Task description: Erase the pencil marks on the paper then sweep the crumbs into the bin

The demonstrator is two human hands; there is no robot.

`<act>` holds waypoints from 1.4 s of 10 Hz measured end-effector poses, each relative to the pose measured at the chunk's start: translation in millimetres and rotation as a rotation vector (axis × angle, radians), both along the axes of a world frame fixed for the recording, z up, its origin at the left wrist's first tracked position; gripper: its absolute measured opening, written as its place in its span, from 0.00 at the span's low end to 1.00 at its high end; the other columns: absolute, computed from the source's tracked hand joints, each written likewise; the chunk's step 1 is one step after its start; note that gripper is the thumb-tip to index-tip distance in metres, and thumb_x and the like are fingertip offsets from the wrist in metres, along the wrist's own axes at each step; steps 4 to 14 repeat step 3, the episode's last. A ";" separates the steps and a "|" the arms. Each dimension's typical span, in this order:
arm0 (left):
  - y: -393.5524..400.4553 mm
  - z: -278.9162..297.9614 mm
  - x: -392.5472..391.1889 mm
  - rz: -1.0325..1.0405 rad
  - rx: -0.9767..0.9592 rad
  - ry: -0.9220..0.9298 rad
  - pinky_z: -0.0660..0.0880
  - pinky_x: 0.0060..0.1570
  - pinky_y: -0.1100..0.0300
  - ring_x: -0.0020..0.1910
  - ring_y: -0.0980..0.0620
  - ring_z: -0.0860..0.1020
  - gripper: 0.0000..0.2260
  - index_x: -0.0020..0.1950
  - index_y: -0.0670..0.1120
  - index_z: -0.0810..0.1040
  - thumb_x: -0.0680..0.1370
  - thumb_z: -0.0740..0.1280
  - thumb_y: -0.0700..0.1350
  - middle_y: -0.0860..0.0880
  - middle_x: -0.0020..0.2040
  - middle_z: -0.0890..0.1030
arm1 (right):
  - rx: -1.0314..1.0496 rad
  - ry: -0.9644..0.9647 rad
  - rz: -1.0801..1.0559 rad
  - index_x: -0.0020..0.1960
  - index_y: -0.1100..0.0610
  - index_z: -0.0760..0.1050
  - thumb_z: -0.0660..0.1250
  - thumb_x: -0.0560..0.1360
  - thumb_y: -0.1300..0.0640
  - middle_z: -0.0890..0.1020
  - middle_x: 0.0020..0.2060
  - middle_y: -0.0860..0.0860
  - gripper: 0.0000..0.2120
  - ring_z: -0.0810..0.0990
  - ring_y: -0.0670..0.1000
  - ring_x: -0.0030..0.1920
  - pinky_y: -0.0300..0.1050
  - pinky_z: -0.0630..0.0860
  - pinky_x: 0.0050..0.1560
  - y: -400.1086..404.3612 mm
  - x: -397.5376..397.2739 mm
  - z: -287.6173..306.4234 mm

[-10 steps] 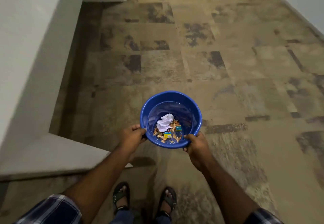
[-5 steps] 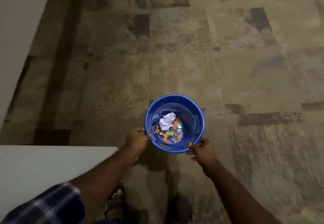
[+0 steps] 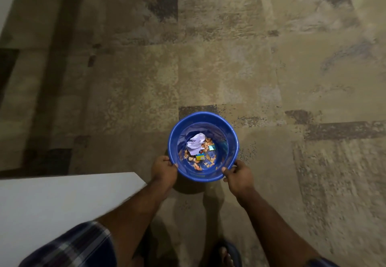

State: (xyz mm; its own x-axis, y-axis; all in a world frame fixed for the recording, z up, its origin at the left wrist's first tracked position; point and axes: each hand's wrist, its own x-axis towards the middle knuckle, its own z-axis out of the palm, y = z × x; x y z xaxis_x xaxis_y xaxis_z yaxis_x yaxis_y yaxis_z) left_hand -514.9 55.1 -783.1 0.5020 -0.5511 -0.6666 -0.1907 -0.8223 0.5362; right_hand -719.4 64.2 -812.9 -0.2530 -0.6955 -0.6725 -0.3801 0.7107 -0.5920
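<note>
A person holds a round blue plastic bin (image 3: 203, 118) with both hands above a mottled beige and grey tiled floor (image 3: 229, 57). The left hand (image 3: 164, 169) grips the near left part of the rim, with the thumb lying on the inner side of the rim and the other fingers curled under the outside wall. The right hand (image 3: 238, 176) grips the near right part of the rim in the same manner, thumb over the edge and fingers closed below it. So both hands are closed on the bin and neither is spread. The bin is upright and its opening faces the camera. On its bottom lies a crumpled white paper (image 3: 196, 143), and around this paper there are many small orange-brown shavings (image 3: 210, 159). Among them are two small coloured pieces, one yellow and blue (image 3: 200, 157) near the middle and one teal (image 3: 212, 147) more to the right; what they are cannot be told. A dark shadow (image 3: 188, 188) falls on the floor just below the bin. At the lower left a white flat surface (image 3: 52, 204) with a sharp corner reaches near the left forearm. A plaid sleeve (image 3: 79, 248) covers the left upper arm. At the bottom edge, between the arms, a foot in a dark sandal (image 3: 227, 254) stands on the floor, and it is blurred.
</note>
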 end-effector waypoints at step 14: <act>15.4 19.8 9.5 -0.301 0.065 -0.172 0.73 0.57 0.53 0.58 0.44 0.78 0.17 0.65 0.43 0.74 0.78 0.68 0.48 0.44 0.60 0.80 | 0.007 0.248 0.132 0.64 0.58 0.74 0.69 0.76 0.51 0.82 0.57 0.57 0.19 0.80 0.59 0.58 0.49 0.74 0.57 6.9 10.3 38.3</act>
